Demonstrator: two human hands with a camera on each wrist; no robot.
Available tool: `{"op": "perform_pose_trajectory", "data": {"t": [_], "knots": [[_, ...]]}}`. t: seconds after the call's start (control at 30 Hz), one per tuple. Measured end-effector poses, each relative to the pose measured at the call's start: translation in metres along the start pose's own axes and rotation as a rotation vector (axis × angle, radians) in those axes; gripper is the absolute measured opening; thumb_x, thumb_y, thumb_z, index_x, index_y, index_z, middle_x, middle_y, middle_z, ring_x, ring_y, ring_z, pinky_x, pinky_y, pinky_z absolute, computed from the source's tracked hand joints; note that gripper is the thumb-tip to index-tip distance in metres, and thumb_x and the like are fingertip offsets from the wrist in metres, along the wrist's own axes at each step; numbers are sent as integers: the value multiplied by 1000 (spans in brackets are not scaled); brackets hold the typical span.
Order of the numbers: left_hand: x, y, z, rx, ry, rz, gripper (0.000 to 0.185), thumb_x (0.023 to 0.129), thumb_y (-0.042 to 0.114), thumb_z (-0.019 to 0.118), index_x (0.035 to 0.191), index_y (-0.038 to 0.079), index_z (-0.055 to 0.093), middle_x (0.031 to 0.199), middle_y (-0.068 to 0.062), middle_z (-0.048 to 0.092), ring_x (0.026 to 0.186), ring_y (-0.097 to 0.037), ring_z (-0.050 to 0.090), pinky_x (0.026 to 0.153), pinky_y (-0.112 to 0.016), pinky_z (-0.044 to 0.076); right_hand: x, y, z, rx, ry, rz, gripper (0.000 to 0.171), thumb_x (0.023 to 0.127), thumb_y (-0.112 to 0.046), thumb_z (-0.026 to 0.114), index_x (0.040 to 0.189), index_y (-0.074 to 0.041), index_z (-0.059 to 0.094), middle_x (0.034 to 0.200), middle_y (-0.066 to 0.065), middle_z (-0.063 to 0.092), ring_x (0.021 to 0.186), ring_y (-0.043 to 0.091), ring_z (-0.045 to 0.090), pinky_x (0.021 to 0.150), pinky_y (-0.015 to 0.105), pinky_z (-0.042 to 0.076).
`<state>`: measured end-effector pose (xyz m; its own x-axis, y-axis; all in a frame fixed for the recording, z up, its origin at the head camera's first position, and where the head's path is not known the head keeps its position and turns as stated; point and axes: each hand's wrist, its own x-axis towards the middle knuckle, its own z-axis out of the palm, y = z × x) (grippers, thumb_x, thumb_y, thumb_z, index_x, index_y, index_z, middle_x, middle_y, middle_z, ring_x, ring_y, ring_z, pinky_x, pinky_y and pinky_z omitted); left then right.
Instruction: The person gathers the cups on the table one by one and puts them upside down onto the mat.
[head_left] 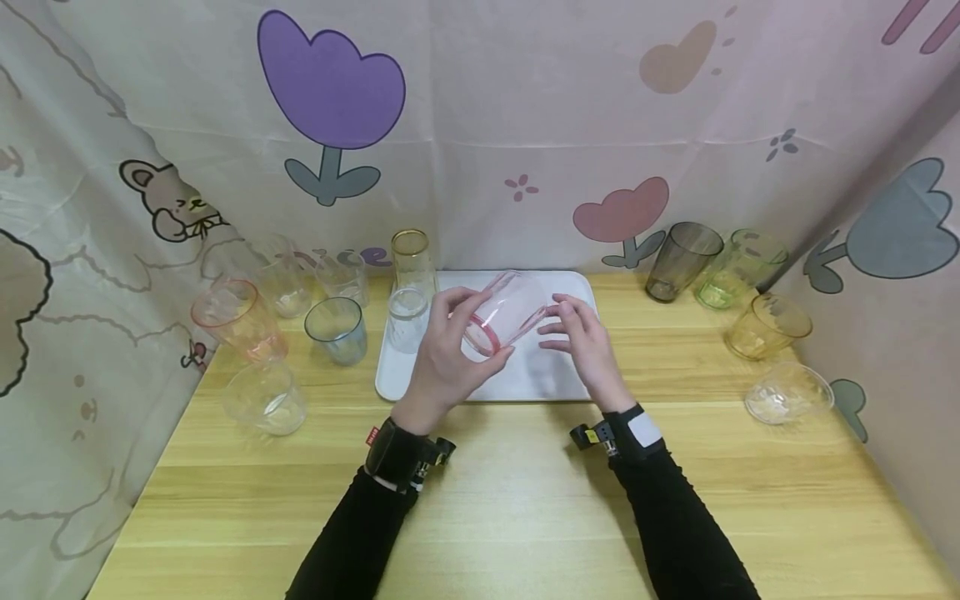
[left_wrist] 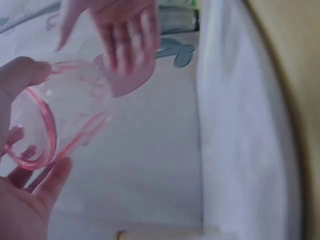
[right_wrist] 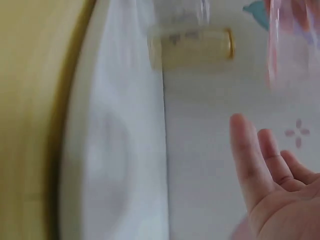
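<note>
My left hand (head_left: 444, 360) grips a clear pink-tinted glass (head_left: 517, 307) by one end, thumb and fingers on opposite sides of a darker pink ring. Tilted over on its side, the glass overlaps the white tray (head_left: 551, 379) in the head view. My right hand (head_left: 588, 346) is beside the other end of the glass, its fingers loosely extended; in the right wrist view those fingers (right_wrist: 245, 150) are apart from the pink glass (right_wrist: 295, 55). A clear glass (head_left: 407, 325) stands at the tray's left side, with an amber-rimmed glass (head_left: 412, 260) just behind it.
Left of the tray are a blue-grey glass (head_left: 336, 333), a pink-orange glass (head_left: 242, 321) and several clear ones. On the right stand a dark grey glass (head_left: 682, 262), a green glass (head_left: 738, 271), a yellow glass (head_left: 768, 327) and a low clear bowl-shaped glass (head_left: 787, 392). A patterned curtain (head_left: 487, 100) hangs behind.
</note>
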<state>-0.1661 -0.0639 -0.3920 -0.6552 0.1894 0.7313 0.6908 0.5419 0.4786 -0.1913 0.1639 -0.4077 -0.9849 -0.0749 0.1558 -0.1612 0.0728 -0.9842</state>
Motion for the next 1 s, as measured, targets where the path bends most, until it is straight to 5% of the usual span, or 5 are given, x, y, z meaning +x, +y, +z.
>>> {"op": "perform_pose_trajectory", "data": {"t": [0.3, 0.47, 0.77, 1.0], "knots": [[8, -2, -32, 44, -13, -90, 75, 76, 25, 93, 141, 7, 60, 130, -19, 51, 116, -31, 56, 90, -41, 58, 7, 3, -42, -471, 187, -43, 46, 102, -33, 66, 137, -3, 62, 130, 15, 66, 111, 34, 67, 81, 18, 53], [11, -2, -46, 35, 29, -123, 74, 75, 23, 93, 136, 1, 57, 133, -18, 56, 122, -31, 57, 103, -44, 53, 8, 6, -62, -598, 205, -14, 48, 102, -31, 66, 138, 0, 60, 133, 18, 63, 111, 38, 67, 87, 38, 56], [11, -4, -59, 29, 44, -189, 81, 76, 24, 94, 138, -4, 51, 129, -17, 63, 112, -30, 60, 90, -42, 55, 8, 11, -82, -774, 91, 106, 53, 99, -25, 69, 139, 8, 56, 132, 29, 59, 107, 43, 67, 88, 54, 55], [11, -4, -71, 27, -85, -320, 76, 77, 29, 92, 139, 5, 55, 129, -15, 64, 108, -29, 56, 86, -47, 53, 8, 17, -87, -850, -47, 226, 60, 99, -24, 70, 143, 11, 51, 131, 32, 60, 120, 47, 57, 101, 61, 47]]}}
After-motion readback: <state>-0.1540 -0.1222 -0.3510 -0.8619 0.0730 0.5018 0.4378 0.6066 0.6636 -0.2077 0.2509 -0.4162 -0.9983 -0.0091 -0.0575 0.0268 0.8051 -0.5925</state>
